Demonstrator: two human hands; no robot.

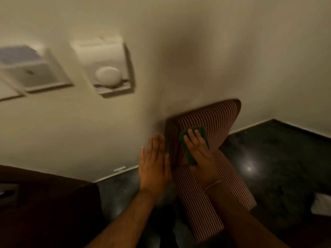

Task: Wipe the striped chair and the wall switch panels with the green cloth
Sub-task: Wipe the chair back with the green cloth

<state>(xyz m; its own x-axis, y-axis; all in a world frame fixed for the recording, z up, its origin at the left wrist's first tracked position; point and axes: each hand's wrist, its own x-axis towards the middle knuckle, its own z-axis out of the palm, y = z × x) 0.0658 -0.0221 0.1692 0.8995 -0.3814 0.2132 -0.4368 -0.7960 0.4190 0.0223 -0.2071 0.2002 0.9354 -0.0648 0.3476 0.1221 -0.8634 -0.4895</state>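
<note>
The striped chair (pixel 215 120), red and white with a dark wooden edge, stands against the cream wall at centre right. My right hand (pixel 198 149) lies flat on the green cloth (pixel 201 131), pressing it onto the lower part of the chair's backrest. Left of the backrest's wooden edge, my left hand (pixel 155 163) is held flat with fingers straight, holding nothing; whether it touches the edge is unclear. Two white switch panels are set in the wall at upper left, one with a round knob (pixel 108 76), the other (pixel 35 72) blurred.
A dark wooden piece of furniture (pixel 48 203) fills the lower left. The floor (pixel 277 167) is dark polished stone with a light reflection. Something white (pixel 320 204) lies on the floor at the right edge. A white skirting runs along the wall's base.
</note>
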